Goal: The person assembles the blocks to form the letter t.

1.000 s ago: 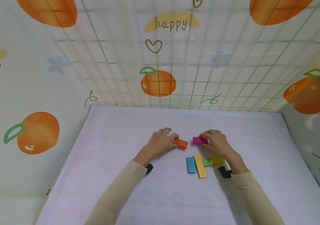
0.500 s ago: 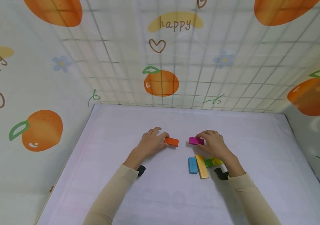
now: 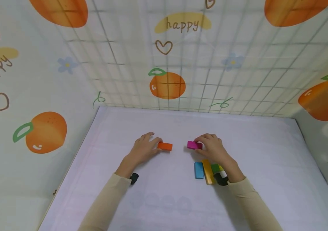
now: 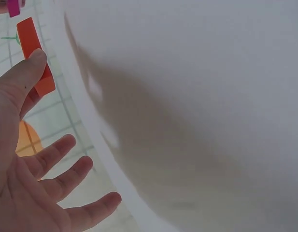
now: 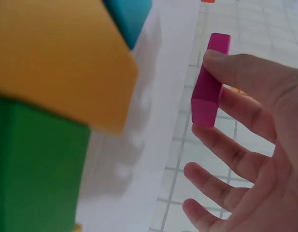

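Between thumb and index finger my left hand [image 3: 144, 149] pinches an orange block [image 3: 165, 146]; in the left wrist view the other fingers spread away from the orange block [image 4: 35, 53]. My right hand [image 3: 213, 148] pinches a magenta block [image 3: 194, 145] the same way, and the right wrist view shows the magenta block [image 5: 210, 82] against the thumb. A gap separates the two held blocks. Below the right hand lie a blue block [image 3: 199, 170], a long yellow-orange block [image 3: 208, 171] and a green block [image 3: 215, 168]. A bright yellow piece is mostly hidden behind the right wrist.
The blocks lie on a white tabletop [image 3: 158, 199]. A printed sheet [image 3: 168, 57] with oranges and a grid rises behind its far edge, with similar sheets at both sides. A black wrist camera [image 3: 221, 179] hangs close to the green block.
Both hands have moved left with their blocks, the left hand farther, so the gap between orange and magenta has widened. The right wrist now covers more of the green and yellow pieces.
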Demonstrator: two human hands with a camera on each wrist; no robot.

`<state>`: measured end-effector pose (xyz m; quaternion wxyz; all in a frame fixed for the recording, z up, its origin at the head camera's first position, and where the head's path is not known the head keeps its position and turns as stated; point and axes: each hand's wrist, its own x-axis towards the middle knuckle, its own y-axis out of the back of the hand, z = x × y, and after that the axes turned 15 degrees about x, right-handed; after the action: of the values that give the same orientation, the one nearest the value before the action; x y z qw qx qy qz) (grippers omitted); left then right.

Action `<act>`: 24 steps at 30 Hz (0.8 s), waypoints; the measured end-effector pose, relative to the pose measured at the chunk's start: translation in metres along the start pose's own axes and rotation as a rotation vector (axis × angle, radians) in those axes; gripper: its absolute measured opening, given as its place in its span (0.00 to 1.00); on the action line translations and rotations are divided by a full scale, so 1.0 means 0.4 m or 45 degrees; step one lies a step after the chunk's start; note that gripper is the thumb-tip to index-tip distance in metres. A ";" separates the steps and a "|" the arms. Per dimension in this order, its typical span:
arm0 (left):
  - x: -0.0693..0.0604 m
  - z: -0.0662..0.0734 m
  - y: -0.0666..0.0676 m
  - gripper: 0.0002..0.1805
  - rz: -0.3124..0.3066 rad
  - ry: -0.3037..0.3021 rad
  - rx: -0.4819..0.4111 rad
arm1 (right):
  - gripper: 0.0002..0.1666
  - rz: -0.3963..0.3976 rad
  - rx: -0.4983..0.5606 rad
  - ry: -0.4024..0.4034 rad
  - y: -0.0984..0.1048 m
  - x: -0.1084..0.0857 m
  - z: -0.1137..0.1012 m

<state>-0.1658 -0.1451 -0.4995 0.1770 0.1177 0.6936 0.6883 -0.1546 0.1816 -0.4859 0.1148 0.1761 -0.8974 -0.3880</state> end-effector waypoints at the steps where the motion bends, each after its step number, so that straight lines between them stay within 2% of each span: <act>1: -0.005 -0.006 -0.002 0.22 -0.006 0.008 -0.011 | 0.21 -0.001 0.002 0.002 -0.002 0.002 -0.004; 9: -0.030 -0.038 -0.007 0.23 -0.038 0.021 -0.025 | 0.20 -0.013 0.021 0.035 -0.020 0.017 -0.025; 15: -0.029 -0.042 -0.013 0.22 -0.073 0.015 -0.034 | 0.20 -0.006 0.018 0.060 -0.031 0.023 -0.034; 24: -0.032 -0.041 -0.024 0.23 -0.076 0.015 -0.007 | 0.20 -0.016 0.035 0.044 -0.040 0.028 -0.047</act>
<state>-0.1599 -0.1655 -0.5083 0.1938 0.0925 0.6958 0.6853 -0.1546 0.1547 -0.4843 0.1254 0.1901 -0.8993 -0.3732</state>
